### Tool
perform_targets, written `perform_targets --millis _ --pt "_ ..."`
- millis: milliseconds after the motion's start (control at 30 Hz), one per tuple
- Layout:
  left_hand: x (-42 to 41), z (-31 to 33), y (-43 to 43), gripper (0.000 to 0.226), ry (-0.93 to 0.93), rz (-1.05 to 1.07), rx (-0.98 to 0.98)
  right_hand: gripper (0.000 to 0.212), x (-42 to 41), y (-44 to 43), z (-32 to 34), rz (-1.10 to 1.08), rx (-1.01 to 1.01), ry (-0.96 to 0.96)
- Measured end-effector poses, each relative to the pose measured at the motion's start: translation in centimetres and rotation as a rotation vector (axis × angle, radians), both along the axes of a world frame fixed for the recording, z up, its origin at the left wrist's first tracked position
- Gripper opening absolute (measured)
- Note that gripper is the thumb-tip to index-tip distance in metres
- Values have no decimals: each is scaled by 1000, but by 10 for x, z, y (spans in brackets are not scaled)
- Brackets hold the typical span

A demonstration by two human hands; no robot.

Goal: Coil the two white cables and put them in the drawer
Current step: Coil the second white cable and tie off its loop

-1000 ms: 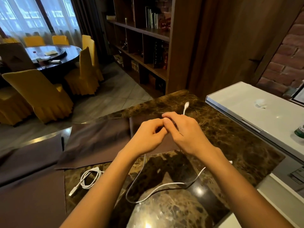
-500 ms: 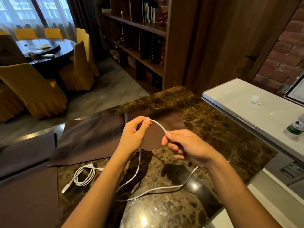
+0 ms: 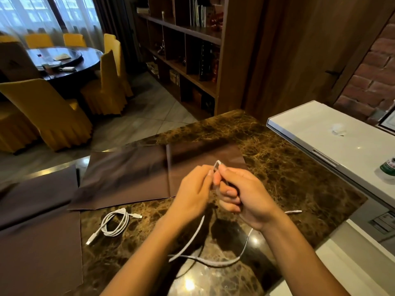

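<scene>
A coiled white cable (image 3: 114, 223) lies on the marble counter (image 3: 288, 171) at the left, both plugs sticking out. A second white cable (image 3: 211, 262) is loose: it runs up into my hands, and its slack curves over the counter below them, one end (image 3: 296, 211) lying to the right of my wrist. My left hand (image 3: 192, 195) and my right hand (image 3: 241, 193) meet above the counter, both pinching a small loop (image 3: 217, 165) of this cable between the fingertips. No drawer is in view.
Dark brown placemats (image 3: 136, 174) cover the counter's far and left parts. A closed silver laptop (image 3: 333, 137) sits on a raised white surface at the right, with a green-labelled bottle (image 3: 388, 167) near it. Yellow chairs, a round table and bookshelves stand beyond.
My hands have come back together, folding the held span of cable into a small loop. The slack on the counter has shifted slightly. The coiled cable has not moved.
</scene>
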State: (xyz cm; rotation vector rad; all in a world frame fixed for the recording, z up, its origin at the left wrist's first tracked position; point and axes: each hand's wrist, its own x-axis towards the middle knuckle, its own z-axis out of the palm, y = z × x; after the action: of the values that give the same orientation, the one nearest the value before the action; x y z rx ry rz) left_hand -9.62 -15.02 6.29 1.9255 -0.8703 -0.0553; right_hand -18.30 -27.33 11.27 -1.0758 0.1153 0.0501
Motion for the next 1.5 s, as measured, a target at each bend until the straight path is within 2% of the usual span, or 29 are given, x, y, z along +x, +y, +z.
perform_targets --millis 67,200,300,367,500,600,667,733,833,1000,1100,1167,1267,1333,1400,1500 --pt "-19 -3 -4 26 213 -44 -83 35 7 -2 8 -34 69 -55" --pt "-42 9 -8 23 636 -76 -172 37 24 -11 9 -92 98 -46" --pt "-44 20 -2 15 854 -116 -195 34 30 -12 6 -103 87 -50" --pt "-41 22 3 13 917 -147 -158 30 31 -11 2 -118 91 -32" --pt "-43 13 6 23 763 -107 -27 30 37 -8 -5 -176 216 47" --pt "-45 2 4 37 536 -54 97 45 42 -9 -12 -250 383 145" --pt "-47 -1 5 41 427 -48 167 46 44 -9 -16 -288 405 151" --pt "-50 0 7 36 458 -91 199 41 45 -9 -22 -337 300 115" --pt "-54 3 9 32 487 -162 262 42 47 -10 -28 -450 4 45" --pt "-41 23 14 37 250 -115 351 48 42 -2 -41 -408 -380 -32" --pt "-26 40 22 42 139 -100 382 50 34 1 -43 -329 -530 -96" --pt "-13 51 26 50 80 -67 347 52 27 5 -48 -280 -563 -124" --pt "3 65 27 61 7 -21 274 48 18 17 -56 -211 -520 -17" --pt "11 71 26 64 -55 -2 269 56 12 27 -58 -191 -455 20" --pt "19 71 25 65 -84 19 275 61 5 35 -55 -181 -409 -20" --pt "27 66 24 66 -61 30 245 51 -5 46 -47 -90 -358 -89"
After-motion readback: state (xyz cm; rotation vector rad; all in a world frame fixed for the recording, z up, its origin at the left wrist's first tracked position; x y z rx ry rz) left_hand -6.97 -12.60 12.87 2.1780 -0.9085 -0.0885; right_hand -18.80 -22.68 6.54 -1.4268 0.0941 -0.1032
